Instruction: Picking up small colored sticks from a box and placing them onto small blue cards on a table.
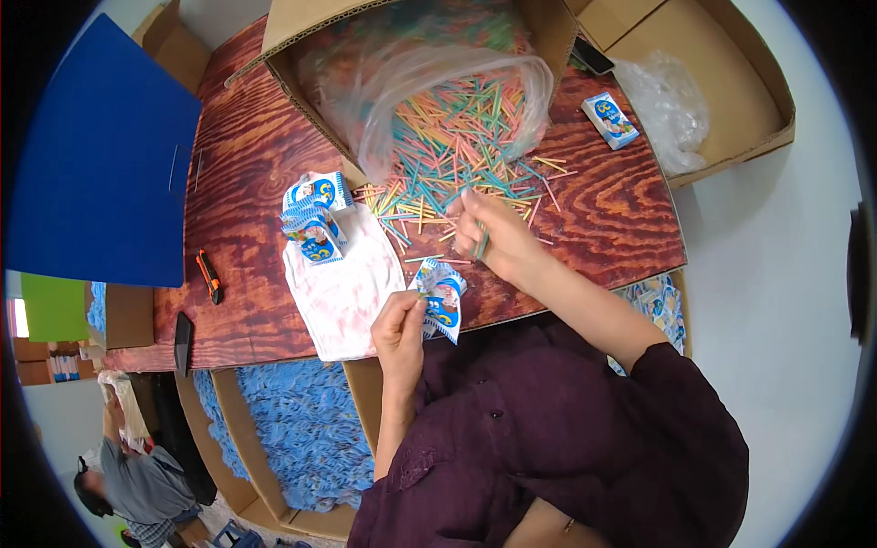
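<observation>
My left hand pinches the edge of a small white-and-blue printed packet at the table's near edge. Just right of it, my right hand is closed, with a thin greenish stick poking out below the fingers. How many sticks it holds I cannot tell. Ahead of that hand lies a heap of thin pastel sticks, pink, yellow, green and blue, spilling from a clear plastic bag in a tipped cardboard box. Left of the heap, several filled-looking packets sit by a white cloth with pink smears.
A small printed box is at the table's right. An orange cutter and a black phone lie left. Below stands a carton of blue packets. An open carton with plastic is at far right. Another person works lower left.
</observation>
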The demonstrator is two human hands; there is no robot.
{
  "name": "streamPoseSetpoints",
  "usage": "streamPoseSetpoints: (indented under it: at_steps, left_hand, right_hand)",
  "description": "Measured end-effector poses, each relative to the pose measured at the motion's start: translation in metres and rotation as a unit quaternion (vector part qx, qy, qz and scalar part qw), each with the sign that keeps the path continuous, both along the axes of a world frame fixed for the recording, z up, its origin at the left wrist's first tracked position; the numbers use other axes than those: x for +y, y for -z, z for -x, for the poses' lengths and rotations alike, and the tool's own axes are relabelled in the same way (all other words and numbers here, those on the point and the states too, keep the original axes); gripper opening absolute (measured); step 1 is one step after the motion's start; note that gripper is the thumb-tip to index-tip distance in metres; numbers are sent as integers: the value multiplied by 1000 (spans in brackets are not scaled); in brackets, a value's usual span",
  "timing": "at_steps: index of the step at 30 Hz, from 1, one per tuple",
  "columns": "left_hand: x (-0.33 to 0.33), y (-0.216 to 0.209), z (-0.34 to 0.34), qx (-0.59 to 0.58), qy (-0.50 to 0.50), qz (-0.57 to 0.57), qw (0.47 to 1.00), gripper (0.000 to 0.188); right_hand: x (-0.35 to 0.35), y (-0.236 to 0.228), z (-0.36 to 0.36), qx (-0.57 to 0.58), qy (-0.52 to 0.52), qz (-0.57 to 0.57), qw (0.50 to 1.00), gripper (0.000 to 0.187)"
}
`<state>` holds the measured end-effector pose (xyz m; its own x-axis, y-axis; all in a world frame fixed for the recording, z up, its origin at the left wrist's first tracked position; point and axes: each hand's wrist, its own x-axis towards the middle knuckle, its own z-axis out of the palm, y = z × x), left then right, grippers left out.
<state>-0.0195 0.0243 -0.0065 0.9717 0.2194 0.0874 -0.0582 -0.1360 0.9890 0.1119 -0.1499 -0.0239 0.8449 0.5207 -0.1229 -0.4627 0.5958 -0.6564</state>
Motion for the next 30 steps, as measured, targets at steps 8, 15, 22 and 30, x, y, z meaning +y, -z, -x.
streamPoseSetpoints:
  at_steps: [8,15,22,30]
  left_hand:
    - [-10,-4,-3,-26,46,-62,997,4]
    - [-15,-3,-4,-20,42,-17,999,8]
    - [-22,2,-5,-79,-43,23,996,10]
    - [-17,-6,-3,-100,-47,74,991,17]
  right_hand:
    - [8,-64,4,66,-86,-82,991,35]
    - [15,-55,15,-45,-107,60,991,37]
    - [6,-73,32,-362,-151,241,888,71]
    - [-11,-94,56,-513,-41,435,739,62]
